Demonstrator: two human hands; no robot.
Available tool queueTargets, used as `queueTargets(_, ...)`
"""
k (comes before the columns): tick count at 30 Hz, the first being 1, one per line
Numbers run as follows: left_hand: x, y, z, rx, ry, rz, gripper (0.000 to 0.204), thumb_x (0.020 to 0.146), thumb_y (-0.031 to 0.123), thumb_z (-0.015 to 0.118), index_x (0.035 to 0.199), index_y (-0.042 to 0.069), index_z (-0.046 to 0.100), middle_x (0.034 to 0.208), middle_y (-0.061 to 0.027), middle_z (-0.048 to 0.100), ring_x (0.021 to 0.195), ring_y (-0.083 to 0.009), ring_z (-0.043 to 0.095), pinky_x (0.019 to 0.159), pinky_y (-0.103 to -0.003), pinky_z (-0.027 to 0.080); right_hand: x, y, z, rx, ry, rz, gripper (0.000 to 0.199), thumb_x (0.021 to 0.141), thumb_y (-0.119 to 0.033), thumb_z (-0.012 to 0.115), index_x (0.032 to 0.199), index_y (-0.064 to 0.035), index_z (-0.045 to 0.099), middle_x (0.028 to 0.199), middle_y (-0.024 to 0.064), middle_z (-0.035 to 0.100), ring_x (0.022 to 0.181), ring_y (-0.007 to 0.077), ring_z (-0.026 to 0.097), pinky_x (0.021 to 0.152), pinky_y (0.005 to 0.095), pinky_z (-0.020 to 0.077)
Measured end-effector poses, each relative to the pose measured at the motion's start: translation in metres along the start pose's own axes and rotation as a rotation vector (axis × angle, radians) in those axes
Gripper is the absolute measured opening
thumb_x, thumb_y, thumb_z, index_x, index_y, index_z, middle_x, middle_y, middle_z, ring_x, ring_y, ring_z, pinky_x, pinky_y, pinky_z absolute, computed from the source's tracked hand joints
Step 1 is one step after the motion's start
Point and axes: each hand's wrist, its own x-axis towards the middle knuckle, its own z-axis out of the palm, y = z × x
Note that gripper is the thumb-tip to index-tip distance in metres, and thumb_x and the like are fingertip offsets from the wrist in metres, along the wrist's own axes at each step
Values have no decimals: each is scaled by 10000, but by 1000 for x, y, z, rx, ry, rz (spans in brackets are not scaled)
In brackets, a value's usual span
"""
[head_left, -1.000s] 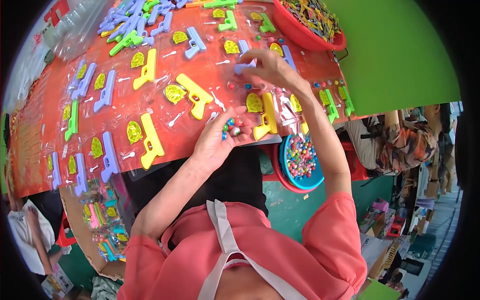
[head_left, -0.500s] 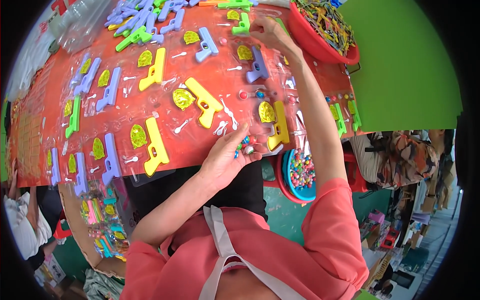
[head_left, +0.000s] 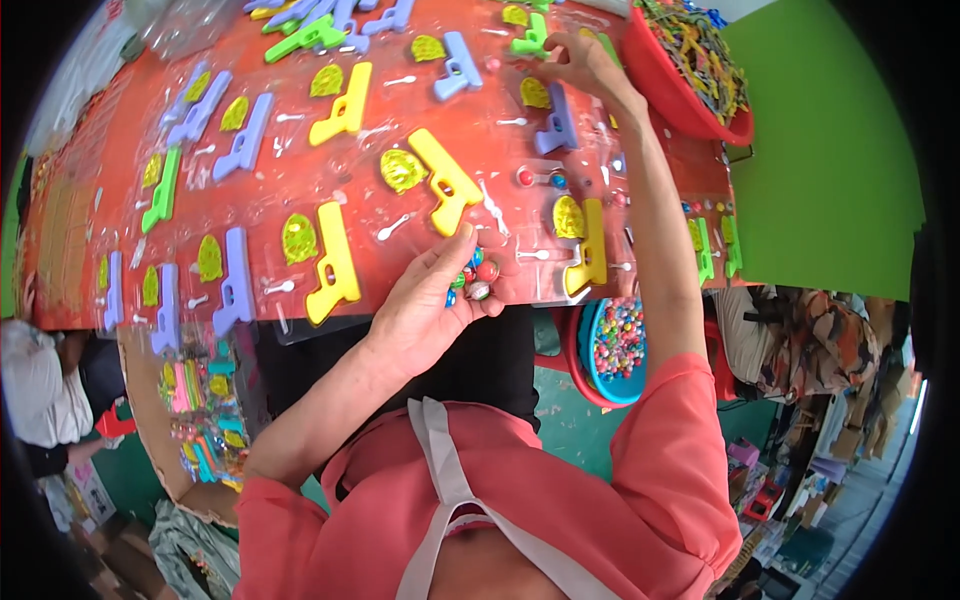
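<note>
My right hand [head_left: 590,70] had left the purple toy pistol [head_left: 558,122], where it had been a second earlier, and was up beside the far green toy pistol [head_left: 531,37], about where it had been half a second before. My left hand [head_left: 425,300] sat farther left against the table [head_left: 375,268], its thumb just below the grip of the slanted yellow toy pistol [head_left: 446,185]; I couldn't tell whether they touched. A white spoon [head_left: 533,254] that my left fingers had covered now showed.

My right fingers were curled, and I couldn't make out whether they pinched anything. That hand and its forearm hid part of the trays behind them. The contents of the red basin [head_left: 672,100], cut off at the top edge, were a jumble too small to make out.

My hands were well apart. The left, palm up with fingers bent, cradled several coloured balls [head_left: 478,278], the undermost partly hidden. Past its fingertips, a red ball [head_left: 525,177] and a blue ball [head_left: 558,181] lay side by side in clear plastic, nearer me than my right hand. More balls filled the blue tub [head_left: 627,388] below the table edge, to the right of my left hand.
</note>
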Motion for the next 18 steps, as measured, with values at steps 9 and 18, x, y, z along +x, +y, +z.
queueTargets(9,-48,63,-16,84,210,142,371,965,305,534,1179,3,556,891,-110,630,819,-194,630,717,-328,520,-16,-146,31,319,-155,-437,166,815,-50,651,964,-1,596,900,87,629,820,189,613,745,311,497)
queueTargets(18,-48,132,-40,336,281,318,236,920,207,619,1090,56,559,921,-110,639,723,-135,593,618,-245,487,-7,-165,66,149,-123,-556,208,817,-109,664,961,1,563,881,148,529,799,327,560,692,404,450)
